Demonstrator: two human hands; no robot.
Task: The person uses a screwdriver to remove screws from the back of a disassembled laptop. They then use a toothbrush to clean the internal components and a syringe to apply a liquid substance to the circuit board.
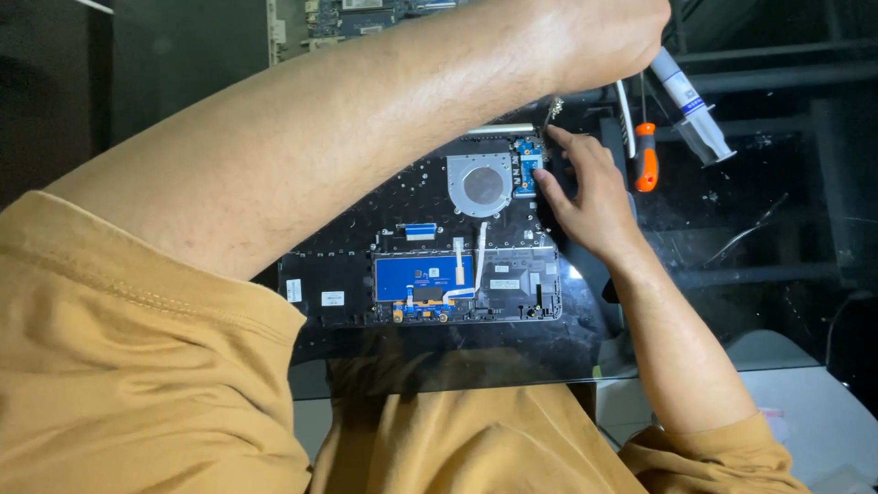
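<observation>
Mostly flat, matte black laptop chassis [347,274]

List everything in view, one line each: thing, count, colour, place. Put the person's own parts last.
Opened laptop base: one, black, centre of the glass table.
Cooling fan: one, grey, round, upper middle of the base.
Small circuit board: one, blue, right of the fan, under the right fingertips.
Touchpad board: one, blue, lower middle of the base, with white ribbon cables.
Screwdriver: one, orange handle, on the table right of the base.
Syringe: one, white and clear, upper right.
Circuit board: one, blue-grey, top edge.
Glass table: one, dark.
Shirt: one, mustard.
Left hand: raised at the top, closed; what it holds is unclear.
Right hand: fingertips on the small circuit board.
</observation>
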